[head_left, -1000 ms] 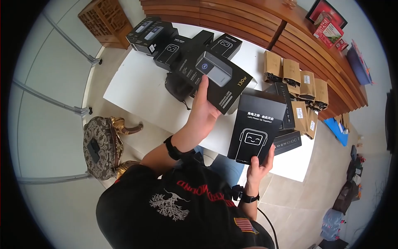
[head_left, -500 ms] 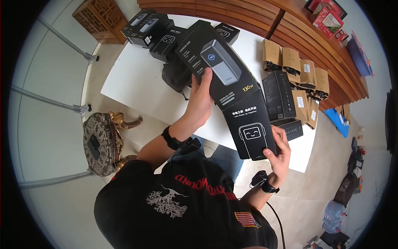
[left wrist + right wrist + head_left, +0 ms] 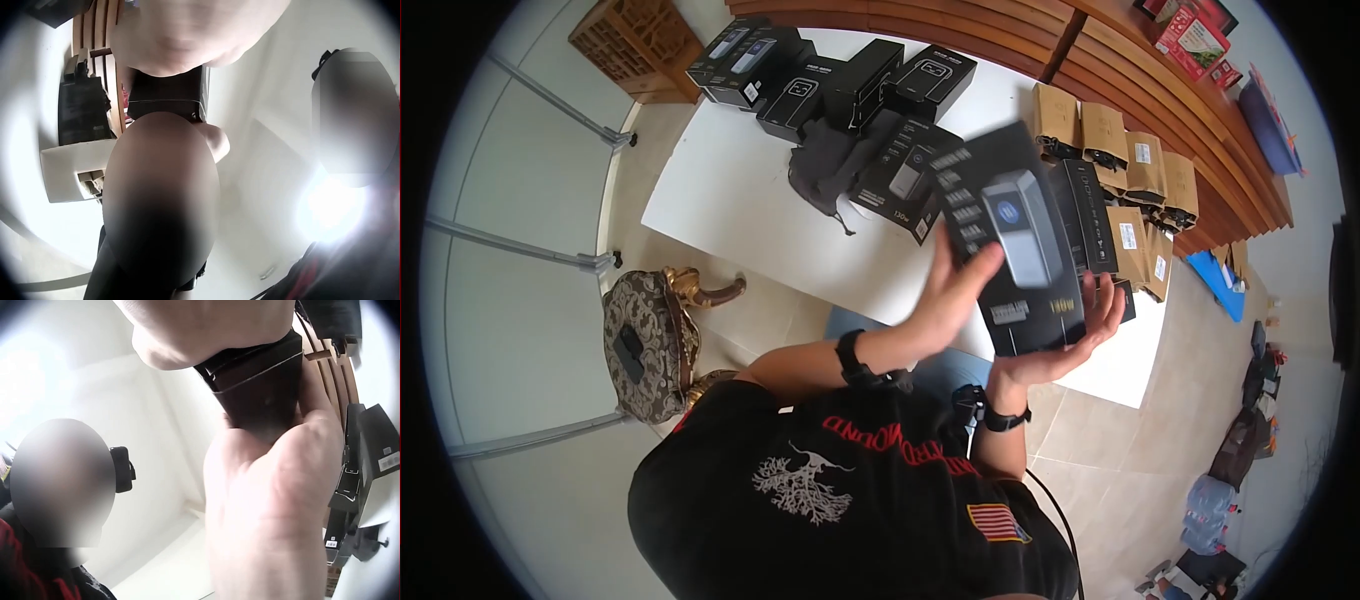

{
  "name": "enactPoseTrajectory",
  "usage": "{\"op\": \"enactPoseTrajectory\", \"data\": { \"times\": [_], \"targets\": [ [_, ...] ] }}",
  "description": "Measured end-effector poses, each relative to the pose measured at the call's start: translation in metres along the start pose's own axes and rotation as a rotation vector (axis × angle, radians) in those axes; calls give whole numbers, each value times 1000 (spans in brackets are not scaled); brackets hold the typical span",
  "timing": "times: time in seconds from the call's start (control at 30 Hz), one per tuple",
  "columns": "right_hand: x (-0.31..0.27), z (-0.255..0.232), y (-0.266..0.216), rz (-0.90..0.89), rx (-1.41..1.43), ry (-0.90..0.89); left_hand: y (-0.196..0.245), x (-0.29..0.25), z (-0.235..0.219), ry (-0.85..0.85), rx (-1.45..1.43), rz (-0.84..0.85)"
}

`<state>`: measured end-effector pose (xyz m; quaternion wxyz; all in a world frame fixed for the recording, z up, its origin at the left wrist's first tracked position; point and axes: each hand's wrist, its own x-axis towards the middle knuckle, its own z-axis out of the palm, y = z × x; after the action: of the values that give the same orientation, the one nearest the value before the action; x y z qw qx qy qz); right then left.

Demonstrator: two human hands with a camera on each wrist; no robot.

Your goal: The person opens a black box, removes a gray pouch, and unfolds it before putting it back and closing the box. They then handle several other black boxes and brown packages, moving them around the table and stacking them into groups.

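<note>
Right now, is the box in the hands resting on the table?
No, both hands, left hand and right hand, hold the box up in the air above the table.

Box in both hands: the black box (image 3: 1010,240), held between the left hand (image 3: 945,295) and the right hand (image 3: 1065,345), is showing "130W" in yellowish print near its lower edge; the rest of its print is blurring beyond reading.
Box beyond the left hand: the black box on the desk (image 3: 902,180) is carrying a small yellowish "130W" at its near corner, only just legible.
Shirt below the hands: the black T-shirt (image 3: 840,500) is showing red lettering that is reading in part as "...GROUND", upside down to the head camera.
Wrist views: no print is reading clearly there.
</note>
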<state>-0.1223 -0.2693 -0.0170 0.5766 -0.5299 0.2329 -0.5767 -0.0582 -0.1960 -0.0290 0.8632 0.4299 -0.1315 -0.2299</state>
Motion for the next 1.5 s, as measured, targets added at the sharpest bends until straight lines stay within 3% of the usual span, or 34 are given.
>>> {"op": "enactPoseTrajectory", "data": {
  "times": [0.03,0.17,0.37,0.47,0.5,0.57,0.7,0.83,0.9,1.0,1.03,1.1,1.17,1.23,1.3,1.37,1.43,1.5],
  "targets": [
    [-2,4,3,-45,-33,85,-4,-7,2,-60,42,4],
    [-4,14,7,-16,111,104,0,-11,0,-102,146,106],
    [-3,22,6,-24,95,-8,1,-9,-8,-23,78,147],
    [-12,19,15,111,308,-278,19,6,-25,29,-27,20],
    [-12,14,24,55,225,-400,24,12,-30,64,-60,-28],
    [-13,9,30,107,253,-467,37,16,-40,49,-63,-192],
    [-14,12,31,136,166,-433,34,13,-46,10,-49,-347],
    [-24,16,45,-24,38,-265,27,8,-42,-12,-131,-406],
    [-28,21,44,-14,6,-225,23,5,-43,-7,-131,-413],
    [-30,22,43,75,5,-177,24,2,-40,12,-95,-364],
    [-30,20,39,152,179,-207,26,2,-39,28,-61,-311],
    [-30,12,33,333,480,-286,29,1,-36,50,25,-89],
    [-31,3,27,376,380,-414,26,3,-45,4,150,79],
    [-26,-8,30,388,189,-489,32,3,-54,-80,341,93],
    [-23,-16,31,519,240,-486,44,8,-69,-60,366,96],
    [-22,-26,32,722,425,-380,64,31,-110,-160,465,32],
    [-19,-29,35,744,349,-317,97,64,-152,105,766,180],
    [-17,-30,37,722,305,-344,120,89,-182,476,465,155]
  ]
}}
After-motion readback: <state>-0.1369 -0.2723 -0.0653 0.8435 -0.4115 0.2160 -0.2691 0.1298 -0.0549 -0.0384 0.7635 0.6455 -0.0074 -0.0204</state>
